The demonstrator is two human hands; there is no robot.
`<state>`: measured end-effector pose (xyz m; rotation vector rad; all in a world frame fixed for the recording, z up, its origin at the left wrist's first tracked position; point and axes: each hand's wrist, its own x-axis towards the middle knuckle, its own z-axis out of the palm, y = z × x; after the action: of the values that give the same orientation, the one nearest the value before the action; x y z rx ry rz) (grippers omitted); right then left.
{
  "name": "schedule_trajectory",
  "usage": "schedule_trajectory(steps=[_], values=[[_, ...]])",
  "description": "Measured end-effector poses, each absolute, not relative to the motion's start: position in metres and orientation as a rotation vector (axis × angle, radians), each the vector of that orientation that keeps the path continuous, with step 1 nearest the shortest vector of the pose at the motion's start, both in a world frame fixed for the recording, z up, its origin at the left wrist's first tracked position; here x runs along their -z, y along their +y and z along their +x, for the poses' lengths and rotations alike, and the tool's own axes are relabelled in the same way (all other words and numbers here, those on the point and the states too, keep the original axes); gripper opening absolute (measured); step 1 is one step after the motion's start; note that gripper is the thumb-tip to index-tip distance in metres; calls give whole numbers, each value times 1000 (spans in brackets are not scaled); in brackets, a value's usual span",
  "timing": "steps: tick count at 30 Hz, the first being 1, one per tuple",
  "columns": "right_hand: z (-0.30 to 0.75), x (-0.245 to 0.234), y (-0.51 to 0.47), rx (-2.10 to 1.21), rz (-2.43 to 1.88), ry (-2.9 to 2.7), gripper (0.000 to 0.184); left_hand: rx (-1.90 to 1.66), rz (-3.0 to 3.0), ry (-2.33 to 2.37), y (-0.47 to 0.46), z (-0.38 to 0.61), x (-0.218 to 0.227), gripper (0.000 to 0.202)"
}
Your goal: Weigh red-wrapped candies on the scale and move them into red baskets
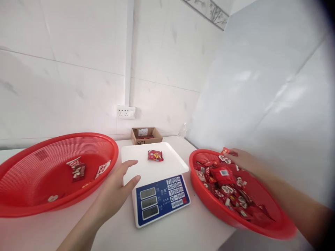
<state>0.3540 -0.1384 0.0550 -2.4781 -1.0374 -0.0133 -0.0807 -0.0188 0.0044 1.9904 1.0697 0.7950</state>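
A white digital scale [167, 202] with a blue keypad sits on the table before me, and one red snack packet [155, 155] lies on its white tray [136, 157]. My left hand [116, 190] hovers open at the tray's near left corner, fingers spread, holding nothing. My right hand [239, 159] reaches into the red basket on the right [217, 209], its fingers down among the heap of red packets [227, 186]; I cannot see whether it grips one. The red basket on the left [26, 205] holds a few packets [78, 170].
A small open cardboard box [145, 135] stands against the tiled wall behind the scale, below a wall socket [126, 112]. A clear bottle [182, 130] stands beside it. The wall on the right runs close to the right basket. The table's front edge passes under that basket.
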Motion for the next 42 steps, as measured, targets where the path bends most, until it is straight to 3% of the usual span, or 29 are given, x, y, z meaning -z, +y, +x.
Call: schedule_trajectory(steps=[3,13,20,25,32,42], values=[[322,-60,-116,-141,-2352,-1086,34,-811,1997,1030,-21,-81,-6,45],[173,-42,-25,-688,-1967,-1723,30,-880,2067,1013,-25,-90,-15,40],[179,-40,-10,-621,-2052,-1685,27,-900,2041,1032,-25,-94,-19,40],[196,-36,-16,-776,-2091,-1646,29,-897,2043,1016,-25,-93,-21,39],[203,-25,-6,-311,-2343,-1761,22,-890,2050,1001,-26,-92,-19,39],[205,-26,-2,-257,-2266,-1711,22,-883,2042,989,-26,-91,-18,40]])
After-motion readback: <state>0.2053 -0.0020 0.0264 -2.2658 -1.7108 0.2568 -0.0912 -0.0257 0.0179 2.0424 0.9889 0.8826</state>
